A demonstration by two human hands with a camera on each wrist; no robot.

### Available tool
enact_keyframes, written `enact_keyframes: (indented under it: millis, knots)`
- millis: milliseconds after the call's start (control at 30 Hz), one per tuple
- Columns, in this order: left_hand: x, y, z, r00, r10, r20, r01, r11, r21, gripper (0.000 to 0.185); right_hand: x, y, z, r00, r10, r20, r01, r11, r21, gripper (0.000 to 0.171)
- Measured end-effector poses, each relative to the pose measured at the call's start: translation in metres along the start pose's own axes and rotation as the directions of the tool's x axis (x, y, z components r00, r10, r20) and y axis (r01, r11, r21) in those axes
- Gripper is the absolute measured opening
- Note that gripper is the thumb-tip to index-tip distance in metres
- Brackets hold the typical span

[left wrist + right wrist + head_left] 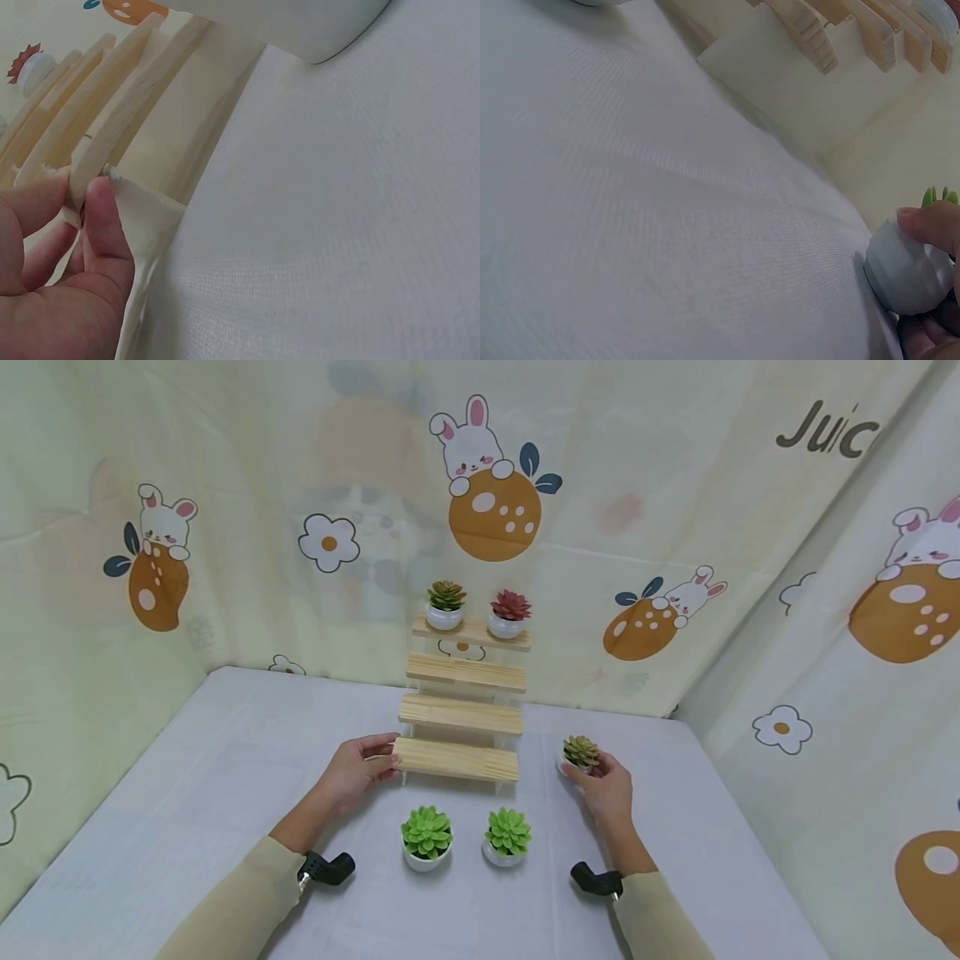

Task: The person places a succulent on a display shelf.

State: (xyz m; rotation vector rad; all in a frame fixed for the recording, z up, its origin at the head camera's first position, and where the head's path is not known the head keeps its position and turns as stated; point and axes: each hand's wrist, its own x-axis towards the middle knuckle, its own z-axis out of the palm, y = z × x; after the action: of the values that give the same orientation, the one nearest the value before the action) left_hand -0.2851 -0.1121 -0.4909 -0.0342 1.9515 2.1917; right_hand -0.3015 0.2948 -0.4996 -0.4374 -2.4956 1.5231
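Head: hands well apart; right hand (609, 789) grips potted succulent (581, 750), right of four-tier wooden stand (461, 715). Left wrist: left hand (71, 277) pinches bottom tier (135, 105) by its end — presumably to steady it. Right wrist: thumb (934, 223) against white pot (901, 274) — probably sparing leaves (930, 197).

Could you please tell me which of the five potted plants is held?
The potted plant right of the wooden shelf, in the right hand; untouched, two plants stand on the top tier, two bright green ones in front.

Plants (426, 832) are showing green and red; pots (443, 618), white
Tan grain is streaking the shelf (457, 759); rabbits (472, 449) and orange fruits (487, 533) are patterning the cream curtain (247, 568).
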Motion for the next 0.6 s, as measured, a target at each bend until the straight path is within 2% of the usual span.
enact_keyframes:
  millis: [600]
  knots:
    - [-0.0018, 0.0022, 0.0002, 1.0, -0.012, -0.001, 0.012, 1.0, 0.002, 0.05, -0.0059, 0.0, 0.0011, 0.999, 0.021, 0.034, -0.021, 1.0, 0.005, 0.068]
